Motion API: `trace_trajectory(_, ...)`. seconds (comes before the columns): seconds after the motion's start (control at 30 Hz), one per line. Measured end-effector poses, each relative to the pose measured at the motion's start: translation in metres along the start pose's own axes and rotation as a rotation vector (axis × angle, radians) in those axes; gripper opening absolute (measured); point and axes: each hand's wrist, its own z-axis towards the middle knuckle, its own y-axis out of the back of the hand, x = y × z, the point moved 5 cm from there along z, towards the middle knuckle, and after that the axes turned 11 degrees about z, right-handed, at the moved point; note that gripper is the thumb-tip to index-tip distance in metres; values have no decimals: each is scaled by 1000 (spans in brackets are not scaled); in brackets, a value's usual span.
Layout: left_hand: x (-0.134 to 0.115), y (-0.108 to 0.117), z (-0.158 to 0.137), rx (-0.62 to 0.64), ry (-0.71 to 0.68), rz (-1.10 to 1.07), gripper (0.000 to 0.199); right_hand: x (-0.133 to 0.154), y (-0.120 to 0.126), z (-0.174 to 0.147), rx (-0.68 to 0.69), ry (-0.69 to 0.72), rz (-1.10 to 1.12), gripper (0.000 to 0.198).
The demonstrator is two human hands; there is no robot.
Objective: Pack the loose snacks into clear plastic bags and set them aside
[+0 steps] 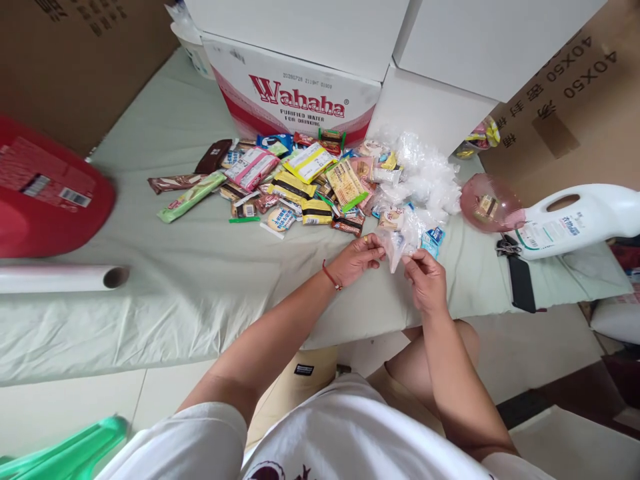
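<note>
Between my two hands is a small clear plastic bag [396,248], pinched at its edges near the front of the cloth-covered table. My left hand [357,261], with a red string bracelet at the wrist, grips the bag's left side. The fingers of my right hand [424,277] close on its right side. Just behind lies a heap of crumpled clear plastic bags [425,170]. To the left of those bags spreads a pile of wrapped snacks [300,180] in many colours. A blue packet [433,238] rests beyond my right hand.
A Wahaha carton [300,100] and white boxes [320,27] stand behind the pile. On the left are a red container [45,193] and a white roll [60,277]. A pink translucent bowl [487,203], white jug [580,220] and black phone [521,283] lie to the right.
</note>
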Motion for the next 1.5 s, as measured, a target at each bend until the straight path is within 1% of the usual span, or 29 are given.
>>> trace_trajectory(0.07, -1, -1, -1, 10, 1, -20, 42, -2, -3, -3, -52, -12, 92, 39)
trace_trajectory(0.1, -1, -1, -2, 15, 2, -24, 40, -1, -6, -3, -46, -15, 121, 47)
trace_trajectory(0.17, 0, -2, -1, 29, 6, -22, 36, 0, -14, 0, 20, -29, 143, 58)
trace_trajectory(0.2, 0, -2, -1, 37, 2, -25, 33, 1, -18, 2, 47, -42, 142, 59)
trace_trajectory(0.27, -2, 0, 0, 35, -34, -65, 30, -1, -20, 7, 52, -82, 140, 53)
trace_trajectory(0.33, -6, 3, 0, 10, -74, -146, 29, -5, -19, 11, 7, -117, 163, 46)
trace_trajectory(0.4, -9, 5, -1, -6, -60, -203, 33, -10, -17, 11, -26, -133, 192, 45)
trace_trajectory(0.47, -8, 5, -3, -11, 0, -171, 43, -14, -17, 8, -24, -139, 202, 43)
trace_trajectory(0.57, -6, 5, -3, -12, 52, -19, 55, -17, -14, 1, -55, -119, 193, 39)
trace_trajectory(0.63, -5, 6, -1, -29, 25, 34, 54, -16, -9, -4, -123, -85, 201, 37)
trace_trajectory(0.73, -9, 12, 2, -112, -49, -4, 47, -18, 0, -13, -207, -60, 224, 36)
trace_trajectory(0.77, -11, 14, 2, -139, -66, -34, 48, -20, 3, -17, -215, -69, 222, 37)
trace_trajectory(0.83, -14, 16, 2, -161, -85, -100, 56, -25, 8, -23, -216, -90, 191, 39)
trace_trajectory(0.9, -15, 16, 1, -143, -88, -138, 63, -23, 12, -26, -215, -44, 133, 43)
trace_trajectory(0.97, -14, 14, 0, -110, -74, -133, 63, -12, 13, -24, -191, 96, 53, 55)
trace_trajectory(1.03, -12, 11, 0, -78, -53, -101, 63, 3, 6, -17, -100, 248, -78, 69)
trace_trajectory(1.07, -11, 10, 0, -66, -47, -89, 65, 11, 1, -13, -32, 304, -170, 69)
trace_trajectory(1.1, -11, 9, 0, -63, -50, -83, 68, 17, -6, -9, 38, 349, -269, 60)
trace_trajectory(1.13, -11, 9, 0, -71, -63, -84, 72, 22, -12, -6, 93, 386, -364, 44)
trace_trajectory(1.17, -13, 10, 1, -90, -87, -88, 76, 26, -17, -4, 121, 425, -446, 28)
trace_trajectory(1.2, -15, 11, 1, -117, -115, -93, 80, 29, -19, -4, 121, 464, -511, 17)
trace_trajectory(1.27, -18, 15, 2, -174, -166, -90, 82, 34, -21, -11, 46, 544, -597, 16)
trace_trajectory(1.33, -20, 17, 2, -209, -194, -75, 78, 34, -20, -26, -50, 600, -645, 13)
trace_trajectory(1.37, -20, 17, 2, -211, -200, -71, 75, 32, -20, -35, -58, 607, -647, 12)
trace_trajectory(1.43, -21, 17, 2, -191, -212, -84, 68, 24, -22, -48, 29, 550, -580, 11)
trace_trajectory(1.47, -21, 17, 2, -172, -212, -98, 65, 19, -21, -52, 78, 488, -502, 12)
trace_trajectory(1.5, -21, 16, 2, -150, -209, -114, 63, 15, -19, -52, 82, 414, -392, 15)
